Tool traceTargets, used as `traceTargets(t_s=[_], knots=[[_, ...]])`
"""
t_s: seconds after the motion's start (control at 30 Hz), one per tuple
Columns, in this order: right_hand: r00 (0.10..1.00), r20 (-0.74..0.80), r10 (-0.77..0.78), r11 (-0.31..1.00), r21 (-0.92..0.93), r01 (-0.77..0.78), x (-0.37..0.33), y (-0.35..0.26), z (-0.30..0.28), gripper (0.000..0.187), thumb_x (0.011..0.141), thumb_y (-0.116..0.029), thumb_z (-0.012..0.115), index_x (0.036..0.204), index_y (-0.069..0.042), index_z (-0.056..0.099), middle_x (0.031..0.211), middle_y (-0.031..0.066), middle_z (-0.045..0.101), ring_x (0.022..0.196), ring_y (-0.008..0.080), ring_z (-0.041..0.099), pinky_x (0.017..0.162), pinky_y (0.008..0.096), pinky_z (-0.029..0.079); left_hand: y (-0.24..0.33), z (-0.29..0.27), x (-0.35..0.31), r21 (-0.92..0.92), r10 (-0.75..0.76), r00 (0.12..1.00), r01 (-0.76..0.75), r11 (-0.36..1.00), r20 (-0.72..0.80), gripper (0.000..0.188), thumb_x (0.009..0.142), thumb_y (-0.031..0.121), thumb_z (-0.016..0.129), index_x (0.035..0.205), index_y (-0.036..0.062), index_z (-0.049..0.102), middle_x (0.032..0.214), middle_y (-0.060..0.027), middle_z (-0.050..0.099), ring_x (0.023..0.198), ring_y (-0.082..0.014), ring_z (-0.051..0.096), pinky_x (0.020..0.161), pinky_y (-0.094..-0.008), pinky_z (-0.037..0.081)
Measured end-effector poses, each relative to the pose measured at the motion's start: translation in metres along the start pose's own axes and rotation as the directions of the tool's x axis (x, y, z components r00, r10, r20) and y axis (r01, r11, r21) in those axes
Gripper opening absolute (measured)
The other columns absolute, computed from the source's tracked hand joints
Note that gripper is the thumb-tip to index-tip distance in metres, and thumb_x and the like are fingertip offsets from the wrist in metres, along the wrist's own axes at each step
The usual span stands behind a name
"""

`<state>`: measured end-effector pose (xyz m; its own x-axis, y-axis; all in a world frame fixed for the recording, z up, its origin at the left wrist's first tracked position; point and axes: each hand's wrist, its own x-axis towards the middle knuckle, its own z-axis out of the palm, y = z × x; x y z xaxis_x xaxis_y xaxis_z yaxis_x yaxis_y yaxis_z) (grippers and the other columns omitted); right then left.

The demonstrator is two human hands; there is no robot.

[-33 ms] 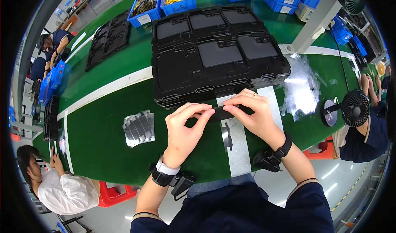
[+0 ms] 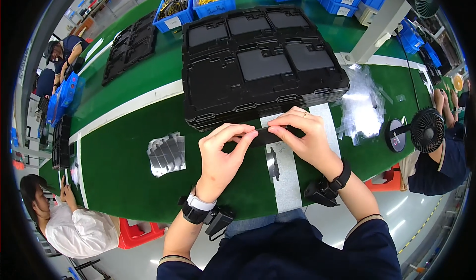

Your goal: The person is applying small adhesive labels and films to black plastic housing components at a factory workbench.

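My left hand (image 2: 224, 148) and my right hand (image 2: 303, 134) are both closed, thumb and forefinger pinched. Between their fingertips they hold a thin, flat black piece (image 2: 262, 138), just in front of the tray stack; my fingers cover its ends. Behind them stands a stack of black plastic trays (image 2: 218, 112). Dark grey flat panels (image 2: 265, 63) lie in several compartments of the top tray; its front left compartment shows bare black plastic. Below my hands, a small dark strip-shaped part (image 2: 272, 165) rests on a white band of the green tabletop (image 2: 119, 181).
On the left lies a sheet of grey-silver pieces (image 2: 167, 154). To the right are a pile of clear film pieces (image 2: 363, 106), a small black fan (image 2: 427, 130) and a pale post (image 2: 372, 34). Blue bins (image 2: 214, 0) line the back. Another black tray (image 2: 130, 47) lies far left. Other people sit at both sides.
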<state>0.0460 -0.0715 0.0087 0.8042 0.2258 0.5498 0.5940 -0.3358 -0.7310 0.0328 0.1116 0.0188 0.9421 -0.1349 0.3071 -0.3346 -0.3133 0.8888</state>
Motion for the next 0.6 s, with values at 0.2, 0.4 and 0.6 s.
traceTargets(t_s=[0.2, 0.4, 0.6], knots=[[1.000, 0.016, 0.016, 1.000, 0.013, -0.017, 0.001, 0.000, -0.001, 0.008, 0.072, -0.005, 0.068, 0.079, -0.002, 0.065, 0.071, 0.0064, 0.063, 0.064, 0.0185, 0.057, 0.059, 0.0279, 0.045, -0.001, 0.002, 0.000, -0.016, 0.009, 1.000, -0.010, 1.000, -0.024, 0.009, 0.075, 0.001, 0.066, 0.084, 0.0007, 0.065, 0.079, -0.0086, 0.064, 0.068, -0.0140, 0.062, 0.058, -0.0223, 0.051], [0.986, 0.112, 0.128, 0.984, 0.109, -0.140, 0.001, -0.002, -0.001, 0.014, 0.075, -0.005, 0.066, 0.088, -0.003, 0.062, 0.070, 0.0059, 0.062, 0.064, 0.0176, 0.058, 0.060, 0.0264, 0.046, 0.000, 0.001, -0.001, 0.017, 0.016, 1.000, -0.016, 1.000, -0.011, 0.007, 0.076, 0.001, 0.065, 0.082, 0.0002, 0.064, 0.079, -0.0081, 0.064, 0.068, -0.0142, 0.062, 0.057, -0.0225, 0.050], [0.967, 0.163, 0.198, 0.966, 0.137, -0.221, -0.001, -0.011, -0.008, 0.039, 0.075, -0.001, 0.065, 0.112, -0.006, 0.054, 0.063, 0.0040, 0.059, 0.060, 0.0118, 0.059, 0.058, 0.0245, 0.045, 0.001, 0.005, -0.001, -0.155, -0.113, 0.993, 0.118, 0.981, 0.046, 0.015, 0.081, 0.002, 0.061, 0.095, -0.0023, 0.058, 0.083, -0.0075, 0.063, 0.075, -0.0113, 0.062, 0.067, -0.0222, 0.050]])
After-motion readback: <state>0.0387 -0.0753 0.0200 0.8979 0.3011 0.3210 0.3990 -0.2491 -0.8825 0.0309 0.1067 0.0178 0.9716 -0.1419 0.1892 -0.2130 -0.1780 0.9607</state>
